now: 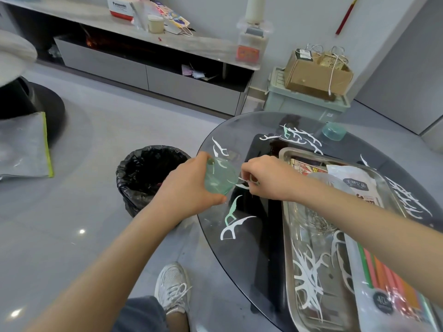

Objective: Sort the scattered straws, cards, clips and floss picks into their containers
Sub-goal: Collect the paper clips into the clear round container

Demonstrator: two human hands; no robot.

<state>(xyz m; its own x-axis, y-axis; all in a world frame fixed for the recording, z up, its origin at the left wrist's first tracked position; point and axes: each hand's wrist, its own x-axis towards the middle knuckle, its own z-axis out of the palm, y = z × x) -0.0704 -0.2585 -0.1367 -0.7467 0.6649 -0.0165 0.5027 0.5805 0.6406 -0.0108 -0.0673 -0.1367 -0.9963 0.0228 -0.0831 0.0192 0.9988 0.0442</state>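
My left hand [189, 185] grips a clear green plastic container [219, 176] at the left edge of the round glass table [239, 259], tilted with a floss pick inside. My right hand [268, 178] pinches white floss picks [243, 183] right beside the container's mouth. Below them a green floss pick [231, 210] and a white floss pick [233, 228] lie on the glass. More white picks lie scattered at the table's far side [299, 136], at its right edge [407, 200] and inside the steel tray [308, 276]. A bag of coloured straws [388, 281] rests on the tray.
The steel tray [287, 236] also carries a printed packet [354, 183] and cards [304, 167]. A green lid [334, 131] sits at the table's far edge. A black-lined bin [146, 173] stands on the floor left of the table. My shoe [173, 287] is below.
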